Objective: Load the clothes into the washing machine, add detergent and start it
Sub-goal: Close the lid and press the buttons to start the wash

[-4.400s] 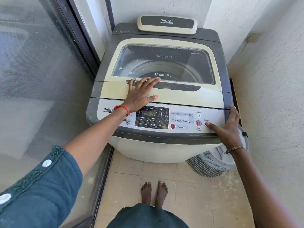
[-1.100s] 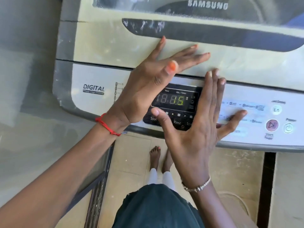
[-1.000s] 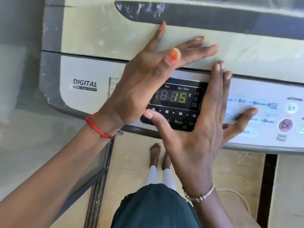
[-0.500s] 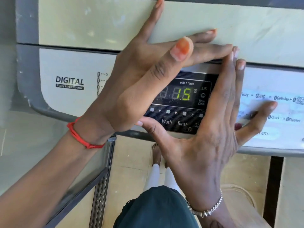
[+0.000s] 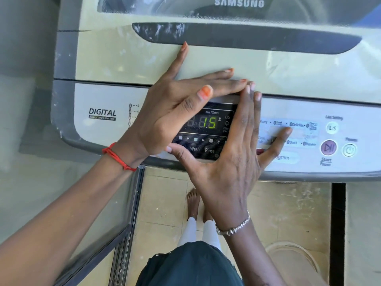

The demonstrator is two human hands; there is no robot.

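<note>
Washing machine (image 5: 123, 58): top-loader, stands on the tiled floor (image 5: 162, 203) directly in front of the person. Lid (image 5: 268, 67) is down. Only a strip of its window shows at the top edge, so the load cannot be checked, and no detergent is in view.

Left hand (image 5: 175, 108): released, fingers straight and together. It lies edge-down along the seam between lid and control panel (image 5: 99, 129), with the thumb raised over the display (image 5: 208, 122).

Right hand (image 5: 233, 162): released, fingers straight and pointing up the panel, tips touching the left fingertips. Its thumb runs below the display and its little finger splays over the program labels. Neither hand grasps anything.

Together the hands form a hood round the display, which reads 15 in green under "min./Times". "Wash" and "Rinse" legends are legible beneath it.

Judgement: the step is reading the setting against the glare, just ahead of starting the cycle.

To do it well:
- Hold the hood close to the panel so the digits stay legible, and confirm the figure and the course.
- Let the splayed little finger carry no weight. The Program button (image 5: 284, 157) is half hidden beside it, and contact cannot be judged.
- Use the right hand for the Start/Pause button (image 5: 328, 147), which lies near on that side.
- Press with one fingertip, squarely. The power button (image 5: 349, 150) sits just beside it, and a slip there would probably switch the machine off.
</note>
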